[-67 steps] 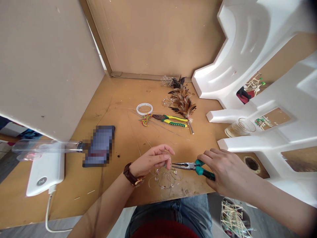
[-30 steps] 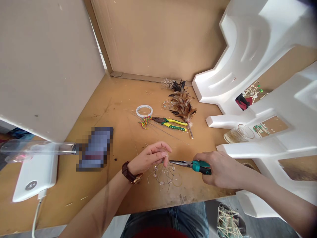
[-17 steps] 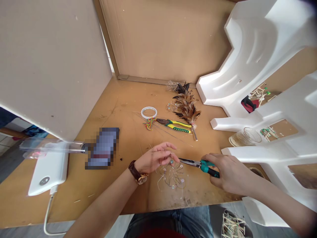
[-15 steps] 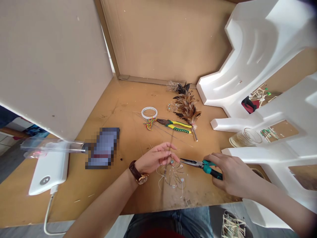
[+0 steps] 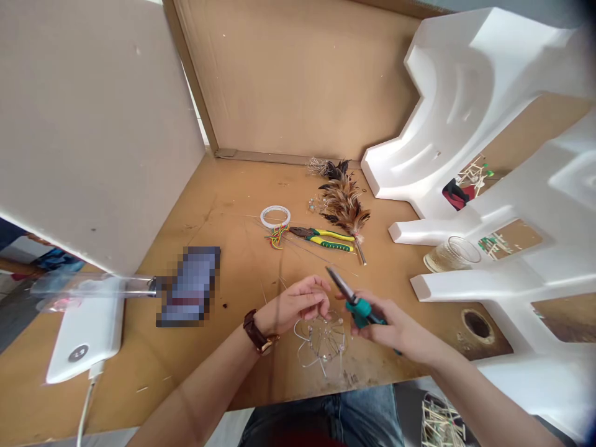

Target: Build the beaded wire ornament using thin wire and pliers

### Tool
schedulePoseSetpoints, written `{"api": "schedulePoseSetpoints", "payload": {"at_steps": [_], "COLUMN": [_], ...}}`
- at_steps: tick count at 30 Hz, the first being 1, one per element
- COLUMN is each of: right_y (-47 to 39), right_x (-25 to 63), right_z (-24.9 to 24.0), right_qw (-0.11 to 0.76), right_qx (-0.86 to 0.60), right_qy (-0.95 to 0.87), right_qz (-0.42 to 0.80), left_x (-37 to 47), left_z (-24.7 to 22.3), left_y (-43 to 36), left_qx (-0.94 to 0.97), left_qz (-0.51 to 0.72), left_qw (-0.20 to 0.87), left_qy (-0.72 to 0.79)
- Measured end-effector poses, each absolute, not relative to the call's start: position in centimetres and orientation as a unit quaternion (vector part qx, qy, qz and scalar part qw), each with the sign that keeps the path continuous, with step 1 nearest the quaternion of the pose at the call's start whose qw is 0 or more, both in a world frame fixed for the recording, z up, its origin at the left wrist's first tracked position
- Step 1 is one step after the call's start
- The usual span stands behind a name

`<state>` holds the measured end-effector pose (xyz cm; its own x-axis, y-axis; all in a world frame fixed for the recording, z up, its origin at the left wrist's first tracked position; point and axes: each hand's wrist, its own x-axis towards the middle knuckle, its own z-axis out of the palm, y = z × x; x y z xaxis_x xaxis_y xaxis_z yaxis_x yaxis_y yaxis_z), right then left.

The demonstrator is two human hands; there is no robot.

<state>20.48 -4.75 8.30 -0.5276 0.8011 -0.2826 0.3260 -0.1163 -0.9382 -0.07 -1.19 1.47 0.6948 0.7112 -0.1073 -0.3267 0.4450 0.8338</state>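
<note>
With fingers curled, my left hand (image 5: 295, 305) pinches the edge of a loopy wire piece with clear beads (image 5: 325, 341); the exact grip point is hidden behind the fingers. The piece hangs just above the table near its front edge. Close by on the right, my right hand (image 5: 395, 329) is wrapped round the needle-nose pliers (image 5: 361, 308), which have teal and black handles. Their jaws point up and to the left, apart from the wire, and look closed.
Beyond my hands lie yellow-green pliers (image 5: 328, 239), a white tape roll (image 5: 261, 217), coloured ties (image 5: 278, 236) and a feather duster (image 5: 347, 202). A phone (image 5: 193, 285) and a white power bank (image 5: 88, 332) are left. A glass (image 5: 451, 254) stands right, among white plastic chair parts (image 5: 447, 288).
My right hand has moved left towards my left hand, and the needle-nose pliers have swung tip-up. My left fingers have curled in more. The view has shifted slightly.
</note>
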Motion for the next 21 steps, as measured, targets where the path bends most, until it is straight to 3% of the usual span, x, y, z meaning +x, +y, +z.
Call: {"api": "schedulePoseSetpoints", "payload": {"at_steps": [6,11,15,21], "right_y": [-4.7,-4.9,-5.1,-5.5], "right_x": [18.6,19.5,20.3,21.0], "right_z": [6.3,5.2,4.5,3.7], "right_qw": [0.232,0.242,0.32,0.418], "right_qx": [-0.425,-0.415,-0.414,-0.4], "right_qy": [-0.627,-0.52,-0.454,-0.44], "right_qz": [0.609,0.706,0.721,0.687], "left_x": [0.0,0.0,0.1,0.4], "left_z": [1.0,1.0,1.5,1.6], "left_y": [-1.1,-1.1,-1.3,-1.7], "left_qx": [0.424,0.428,0.482,0.627], "left_qz": [0.304,0.319,0.386,0.376], "left_qw": [0.824,0.809,0.72,0.566], "left_qy": [0.223,0.248,0.316,0.38]}}
